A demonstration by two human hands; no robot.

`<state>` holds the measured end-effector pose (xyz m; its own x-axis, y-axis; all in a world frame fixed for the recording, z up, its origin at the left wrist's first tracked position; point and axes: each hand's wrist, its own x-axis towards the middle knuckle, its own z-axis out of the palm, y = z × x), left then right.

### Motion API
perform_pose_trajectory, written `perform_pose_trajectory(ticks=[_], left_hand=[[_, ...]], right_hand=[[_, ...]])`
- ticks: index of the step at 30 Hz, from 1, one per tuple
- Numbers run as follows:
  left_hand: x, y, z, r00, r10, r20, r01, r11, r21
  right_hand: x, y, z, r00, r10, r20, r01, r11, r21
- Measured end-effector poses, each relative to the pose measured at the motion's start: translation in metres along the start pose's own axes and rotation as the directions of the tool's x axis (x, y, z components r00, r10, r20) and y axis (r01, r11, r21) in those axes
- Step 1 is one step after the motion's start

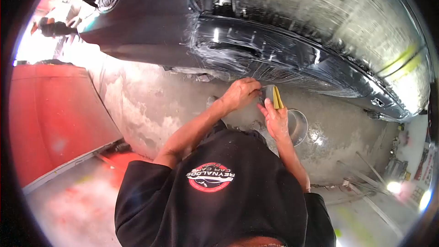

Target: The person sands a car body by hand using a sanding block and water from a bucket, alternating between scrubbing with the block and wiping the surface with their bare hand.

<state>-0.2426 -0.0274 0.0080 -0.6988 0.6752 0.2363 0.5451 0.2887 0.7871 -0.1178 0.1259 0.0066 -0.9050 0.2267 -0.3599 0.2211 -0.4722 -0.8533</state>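
Observation:
In my right hand [276,121] is a folded piece of sandpaper [277,97], with a dark grey face and a yellow back, gripped between thumb and fingers. My left hand [241,93] is closed, its fingers curled and its fingertips at the left edge of the sandpaper. Both hands are in front of my body, just short of a dark, glossy car body panel [279,57] with whitish smears and streaks along its lower part. A round bucket [299,128] stands on the floor below my right hand, partly hidden by it.
Dark cloth-like covering [137,27] hangs over the car at the left. A large red panel [59,114] stands on the left. The concrete floor [340,142] has wet, shiny patches. Pale bars [372,206] lie at the lower right near bright lights [394,187].

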Motion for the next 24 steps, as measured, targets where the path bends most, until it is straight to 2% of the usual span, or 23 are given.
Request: perform_pose_trajectory(ticks=[1,5,6,7,9,10,13,16,17,20,23,24], left_hand=[[-0.002,-0.010,-0.014,1.000,0.000,-0.009,0.000,1.000,0.001],[-0.001,-0.045,-0.065,0.998,0.045,-0.048,-0.044,0.998,0.040],[0.003,-0.049,-0.078,0.993,0.081,-0.085,-0.077,0.996,0.051],[0.009,-0.052,-0.090,0.986,0.114,-0.124,-0.107,0.992,0.064],[0.023,-0.058,-0.107,0.943,0.213,-0.257,-0.111,0.926,0.362],[0.033,-0.058,-0.113,0.947,0.224,-0.230,-0.116,0.906,0.406],[0.061,-0.069,-0.113,0.951,0.253,-0.175,-0.133,0.851,0.508],[0.073,-0.096,-0.102,0.932,0.311,-0.184,-0.140,0.779,0.612],[0.067,-0.104,-0.098,0.927,0.279,-0.250,-0.061,0.771,0.634],[0.053,-0.123,-0.092,0.900,0.178,-0.399,0.164,0.708,0.687],[0.043,-0.138,-0.080,0.745,0.125,-0.655,0.370,0.739,0.562],[0.039,-0.145,-0.077,0.743,0.154,-0.651,0.374,0.711,0.595]], right_hand=[[0.008,-0.002,0.019,1.000,0.014,-0.018,-0.015,1.000,-0.001],[0.042,-0.012,0.066,0.998,0.034,-0.045,-0.044,0.973,-0.226],[0.051,-0.020,0.067,0.999,0.032,-0.012,-0.034,0.931,-0.364],[0.057,-0.028,0.070,0.996,-0.079,0.041,0.089,0.873,-0.480],[0.068,-0.050,0.081,0.943,-0.264,0.203,0.331,0.673,-0.662],[0.072,-0.064,0.087,0.920,-0.307,0.243,0.385,0.601,-0.701],[0.091,-0.085,0.078,0.863,-0.350,0.365,0.491,0.407,-0.771],[0.107,-0.110,0.070,0.761,-0.303,0.573,0.631,0.143,-0.762],[0.113,-0.112,0.063,0.720,-0.278,0.636,0.673,0.055,-0.738],[0.129,-0.113,0.039,0.691,-0.196,0.696,0.710,0.001,-0.704],[0.143,-0.115,0.023,0.612,-0.075,0.788,0.784,-0.076,-0.616],[0.148,-0.120,0.026,0.564,-0.032,0.825,0.819,-0.110,-0.563]])
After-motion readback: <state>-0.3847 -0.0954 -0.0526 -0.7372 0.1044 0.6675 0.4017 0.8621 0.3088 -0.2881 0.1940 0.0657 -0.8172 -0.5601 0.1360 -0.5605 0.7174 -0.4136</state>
